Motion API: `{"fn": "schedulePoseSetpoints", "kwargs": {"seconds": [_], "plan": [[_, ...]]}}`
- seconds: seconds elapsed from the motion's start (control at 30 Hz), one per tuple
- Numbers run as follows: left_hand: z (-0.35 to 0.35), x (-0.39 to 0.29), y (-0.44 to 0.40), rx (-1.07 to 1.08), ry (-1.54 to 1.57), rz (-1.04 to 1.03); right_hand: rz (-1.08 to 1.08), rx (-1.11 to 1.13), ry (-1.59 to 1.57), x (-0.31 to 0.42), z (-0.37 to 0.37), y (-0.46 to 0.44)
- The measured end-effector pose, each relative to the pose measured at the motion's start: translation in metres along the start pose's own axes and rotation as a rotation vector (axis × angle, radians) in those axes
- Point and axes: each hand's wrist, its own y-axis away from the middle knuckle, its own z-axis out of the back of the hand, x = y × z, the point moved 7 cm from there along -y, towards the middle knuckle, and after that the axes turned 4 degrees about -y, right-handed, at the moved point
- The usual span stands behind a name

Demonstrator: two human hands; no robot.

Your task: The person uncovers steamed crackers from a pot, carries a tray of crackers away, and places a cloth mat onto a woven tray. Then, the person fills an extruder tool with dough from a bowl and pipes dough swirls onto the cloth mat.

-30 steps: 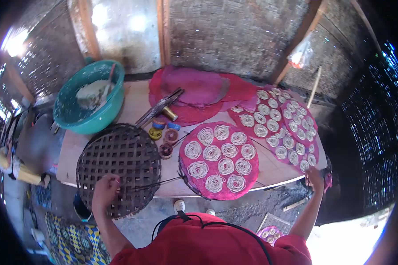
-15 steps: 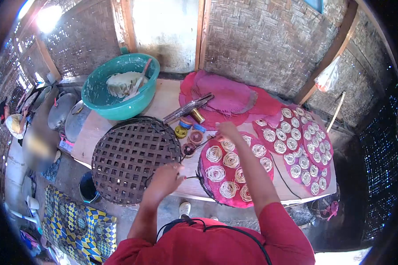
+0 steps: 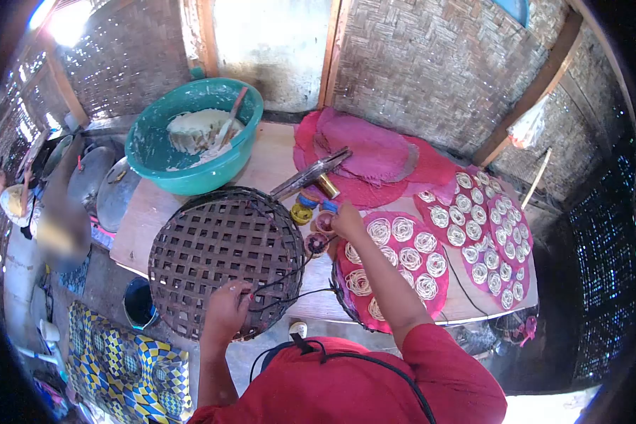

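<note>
My left hand (image 3: 227,309) is at the lower right part of a round woven basket tray (image 3: 198,247), near black cords (image 3: 275,284) that cross it; its grip is too small to make out. My right hand (image 3: 347,222) reaches to the small round containers (image 3: 324,221) between the tray and a round pink cloth (image 3: 439,291) bearing several coiled noodle nests (image 3: 402,228). Its fingertips are partly hidden there. Behind them lies a dark wooden press (image 3: 311,174) with a brass-coloured cylinder (image 3: 328,186).
A green basin (image 3: 191,181) with white dough and a paddle stands at the back left. Pink cloths (image 3: 364,145) are piled at the back; more noodle nests (image 3: 468,205) lie at the right. A person (image 3: 14,201) is at the far left, with a dark bucket (image 3: 140,302) below the table.
My right hand has come from the far right of the table, over the pink cloth, to the small containers. My left hand moved right, then back left over the basket tray. The view has shifted.
</note>
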Motion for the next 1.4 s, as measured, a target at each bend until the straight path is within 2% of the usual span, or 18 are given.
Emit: {"fn": "schedulePoseSetpoints", "kwargs": {"seconds": [0.1,0.17,0.2,0.3,0.37,0.47,0.57,0.7,0.77,0.83,0.9,1.03,1.07,1.13,1.17,1.2,1.27,1.4], "plan": [[0.003,-0.014,-0.021,-0.013,0.001,-0.090,-0.011,-0.076,-0.062,-0.016,-0.002,-0.010],[-0.008,-0.019,-0.035,0.045,0.017,-0.146,-0.039,-0.016,-0.460,-0.033,0.013,-0.022],[-0.018,-0.023,-0.042,0.100,0.032,-0.194,0.050,-0.053,-0.487,-0.024,0.046,-0.015],[-0.047,-0.044,-0.053,0.178,0.006,-0.406,-0.006,-0.045,-0.529,-0.020,0.119,0.007],[-0.057,-0.057,-0.060,0.194,0.036,-0.451,-0.013,-0.207,-0.457,-0.015,0.156,0.028],[-0.081,-0.060,-0.070,0.239,0.259,-0.379,0.169,-0.058,-0.406,-0.007,0.142,0.060],[-0.108,-0.054,-0.078,0.295,0.487,-0.277,-0.040,0.208,-0.308,-0.012,0.088,0.100],[-0.146,-0.060,-0.081,0.348,0.427,-0.296,0.123,0.059,-0.156,-0.007,0.056,0.120],[-0.151,-0.073,-0.087,0.213,0.294,-0.399,0.111,0.042,-0.193,-0.008,0.050,0.125],[-0.164,-0.074,-0.090,0.280,0.285,-0.356,0.101,0.016,-0.228,-0.008,0.046,0.127],[-0.168,-0.079,-0.095,0.167,0.265,-0.390,0.046,0.030,-0.141,-0.016,0.038,0.128],[-0.182,-0.073,-0.100,0.244,0.280,-0.348,0.049,0.041,-0.130,-0.017,0.053,0.127],[-0.180,-0.075,-0.101,0.220,0.282,-0.385,0.178,-0.024,-0.179,-0.014,0.070,0.122],[-0.172,-0.080,-0.099,0.225,0.269,-0.372,0.009,-0.011,-0.266,-0.044,0.111,0.108],[-0.166,-0.083,-0.097,0.225,0.257,-0.350,-0.060,-0.038,-0.132,-0.104,0.108,0.081],[-0.162,-0.085,-0.095,0.185,0.211,-0.398,0.134,-0.268,-0.077,-0.140,0.128,0.066],[-0.158,-0.086,-0.092,0.196,0.196,-0.394,-0.108,-0.482,-0.032,-0.175,0.175,0.058],[-0.165,-0.085,-0.093,0.275,0.256,-0.331,-0.144,-0.513,0.040,-0.222,0.173,0.037]]}}
